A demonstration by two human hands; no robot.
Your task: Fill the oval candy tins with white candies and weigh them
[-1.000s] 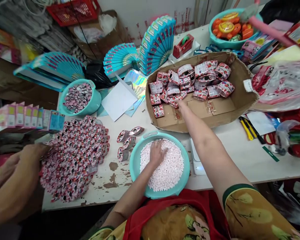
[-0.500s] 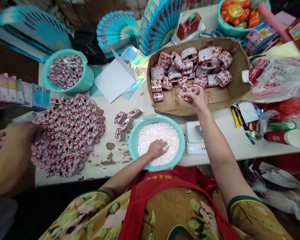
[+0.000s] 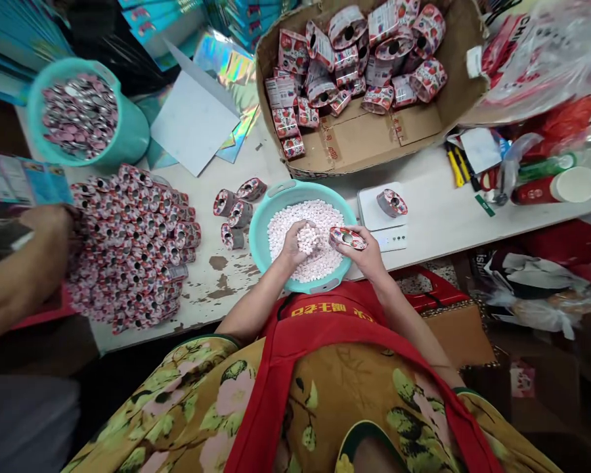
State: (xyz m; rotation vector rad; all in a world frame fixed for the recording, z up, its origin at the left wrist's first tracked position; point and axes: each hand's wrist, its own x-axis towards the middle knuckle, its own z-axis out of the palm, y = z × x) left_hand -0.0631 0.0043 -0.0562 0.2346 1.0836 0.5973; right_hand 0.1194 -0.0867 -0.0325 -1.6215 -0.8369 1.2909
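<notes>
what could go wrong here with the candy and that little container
1. The left hand cups loose candy beside the small container in the right hand; its opening looks small, so pieces may miss it, though most would probably land in the bowl.
2. The bowl overhangs the table edge near the lap; a nudge might tip it.

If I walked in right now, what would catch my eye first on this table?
Probably the teal basin of small pink-white candies at the near edge, where the left hand cups a scoop of them beside a little strawberry-printed tin in the right hand. To its left lies a big heap of tins, touched by another person's hand.
</notes>
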